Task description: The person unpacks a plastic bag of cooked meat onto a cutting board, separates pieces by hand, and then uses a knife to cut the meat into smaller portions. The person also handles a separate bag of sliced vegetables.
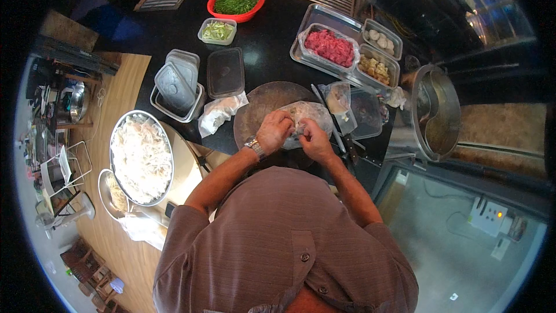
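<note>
A clear plastic bag (319,113) with pale contents lies on a round wooden chopping board (256,100) before me. My left hand (274,131), with a metal-banded watch (254,147) at the wrist, pinches the bag's near-left side. From the right, my right hand (316,140) pinches the same bag, its fingertips close to those of the left. What exactly sits inside the bag is hard to tell. Just right of the board lie a knife (351,149) and another plastic bag (338,97) holding something pale brown.
A metal tray (315,15) bears a container of raw minced meat (329,48). Chopped greens fill a red bowl (236,2). Stacked plastic tubs (178,91) stand left of the board, near a large basin of white noodles (141,158). A deep metal pot (438,113) is at right.
</note>
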Demonstrator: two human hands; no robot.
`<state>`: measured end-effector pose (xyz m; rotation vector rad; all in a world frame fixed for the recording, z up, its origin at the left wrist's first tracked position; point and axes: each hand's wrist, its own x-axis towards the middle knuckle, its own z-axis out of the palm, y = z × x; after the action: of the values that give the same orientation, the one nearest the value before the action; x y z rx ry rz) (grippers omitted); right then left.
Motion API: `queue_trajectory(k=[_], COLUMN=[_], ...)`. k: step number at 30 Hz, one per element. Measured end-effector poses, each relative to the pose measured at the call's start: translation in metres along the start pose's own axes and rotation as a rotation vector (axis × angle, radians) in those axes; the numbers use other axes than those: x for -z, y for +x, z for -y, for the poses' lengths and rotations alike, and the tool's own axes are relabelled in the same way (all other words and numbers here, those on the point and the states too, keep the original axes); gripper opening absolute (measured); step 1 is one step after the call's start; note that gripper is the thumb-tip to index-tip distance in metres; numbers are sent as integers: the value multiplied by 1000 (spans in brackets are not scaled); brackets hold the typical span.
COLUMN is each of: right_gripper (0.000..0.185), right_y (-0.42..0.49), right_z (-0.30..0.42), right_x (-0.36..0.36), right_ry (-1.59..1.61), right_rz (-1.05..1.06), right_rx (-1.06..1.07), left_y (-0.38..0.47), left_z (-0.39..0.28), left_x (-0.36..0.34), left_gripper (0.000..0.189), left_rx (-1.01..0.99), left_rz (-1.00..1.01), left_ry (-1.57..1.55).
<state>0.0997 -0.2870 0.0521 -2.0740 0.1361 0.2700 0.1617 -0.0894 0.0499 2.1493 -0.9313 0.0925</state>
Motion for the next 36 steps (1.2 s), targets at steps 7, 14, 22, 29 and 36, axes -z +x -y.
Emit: queue_trajectory(k=[7,14,22,29,36], right_gripper=[26,16,20,24,14], right_y=[4,22,21,29,29], right_z=[14,-2,-2,5,-29], right_x=[1,-6,2,4,17], right_ry=[-99,-252,-179,-256,-273], right_rz=[4,64,62,155,34], right_rx=[95,133,197,160,168], left_y=[-2,-17,-19,-10,-8], left_z=[-14,-8,14,18,14], left_x=[25,19,14,-6,5], left_gripper=[14,34,35,39,36], left_rx=[210,236,380,447,138], left_rz=[-111,-24,74,111,154], left_ry=[-250,-273,-465,-592,38])
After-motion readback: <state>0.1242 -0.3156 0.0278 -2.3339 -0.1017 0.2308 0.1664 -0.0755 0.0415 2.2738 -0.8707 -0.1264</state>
